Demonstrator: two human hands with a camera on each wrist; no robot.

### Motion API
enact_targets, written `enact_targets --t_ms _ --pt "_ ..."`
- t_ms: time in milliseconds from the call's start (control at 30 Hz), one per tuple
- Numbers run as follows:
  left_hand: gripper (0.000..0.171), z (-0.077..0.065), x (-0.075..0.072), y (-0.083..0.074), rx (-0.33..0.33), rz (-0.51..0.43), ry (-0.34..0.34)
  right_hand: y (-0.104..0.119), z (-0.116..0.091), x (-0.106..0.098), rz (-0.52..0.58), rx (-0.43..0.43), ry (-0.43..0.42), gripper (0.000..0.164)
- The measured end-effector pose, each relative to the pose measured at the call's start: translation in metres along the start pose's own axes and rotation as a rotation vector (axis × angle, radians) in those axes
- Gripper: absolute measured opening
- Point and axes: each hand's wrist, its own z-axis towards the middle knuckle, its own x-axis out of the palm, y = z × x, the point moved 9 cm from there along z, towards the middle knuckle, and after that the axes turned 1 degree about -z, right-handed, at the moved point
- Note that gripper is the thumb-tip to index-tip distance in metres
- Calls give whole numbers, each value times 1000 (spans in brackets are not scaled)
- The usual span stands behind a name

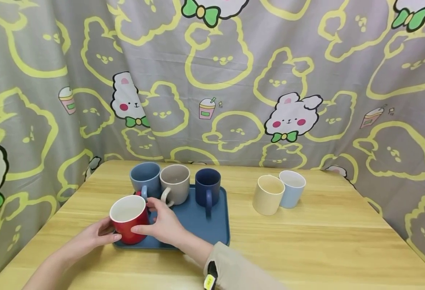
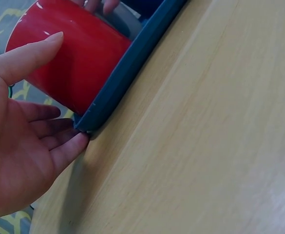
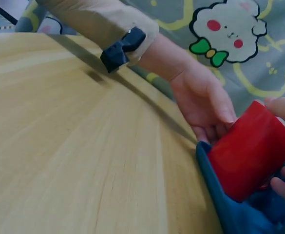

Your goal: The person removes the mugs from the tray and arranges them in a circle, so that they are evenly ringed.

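A red mug [image 1: 129, 225] with a white inside stands at the near left corner of a dark blue tray [image 1: 201, 225]. My right hand [image 1: 168, 223] holds it from the right, thumb across the front and fingers by the far side. On the mug's left is my left hand [image 1: 89, 237], its thumb along the red wall. In the left wrist view, the loosely extended fingers [image 2: 49, 126] of that hand reach the tray's corner. Behind the red mug are a blue mug [image 1: 145, 177], a grey-beige mug [image 1: 177, 185] and a navy mug [image 1: 207, 187].
To the right of the tray, a cream mug [image 1: 268, 197] and a light blue mug [image 1: 293, 191] stand close together on the wooden table [image 1: 306, 249]. A patterned grey curtain [image 1: 234, 100] hangs behind the table and along its sides.
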Motion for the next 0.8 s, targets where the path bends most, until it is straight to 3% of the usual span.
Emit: enact_targets --t_ms 267,467,800 --pt "76 1 -1 5 -58 19 -7 -4 11 11 -37 -54 -66 74" --pt "70 2 -3 1 -20 30 -10 -4 13 13 -66 -69 -115 75" --pt "68 0 -2 2 -11 11 -7 -6 11 17 -93 -27 -107 79"
